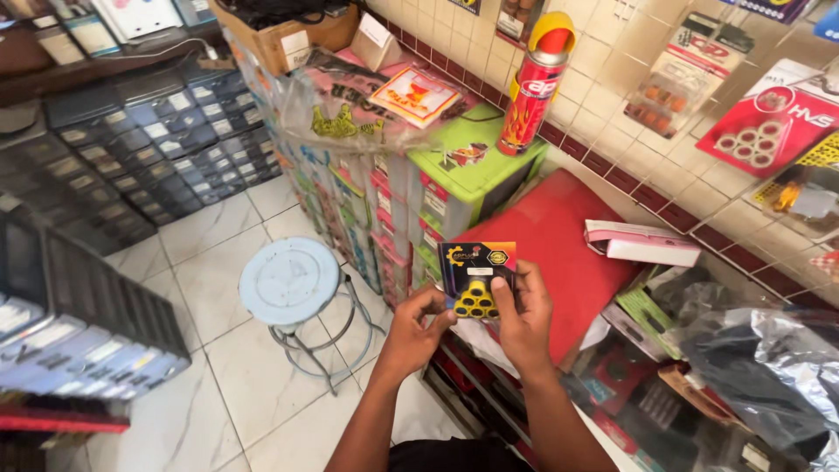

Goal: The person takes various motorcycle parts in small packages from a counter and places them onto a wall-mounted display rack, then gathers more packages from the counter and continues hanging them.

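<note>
Both of my hands are clamped on one small blister pack (476, 278), my left hand (412, 336) pinching its lower left edge and my right hand (524, 322) gripping its right side, so the hands sit close together with the pack between them; it stands upright, long axis vertical, its printed front facing me and its cluster of yellow rollers at the bottom. I hold it in the air just in front of the red counter (559, 253); a round stool (290, 280) stands on the tiled floor (210, 280) to my left, and a red spray can (535, 87) stands on a green box (479, 166) beyond.
</note>
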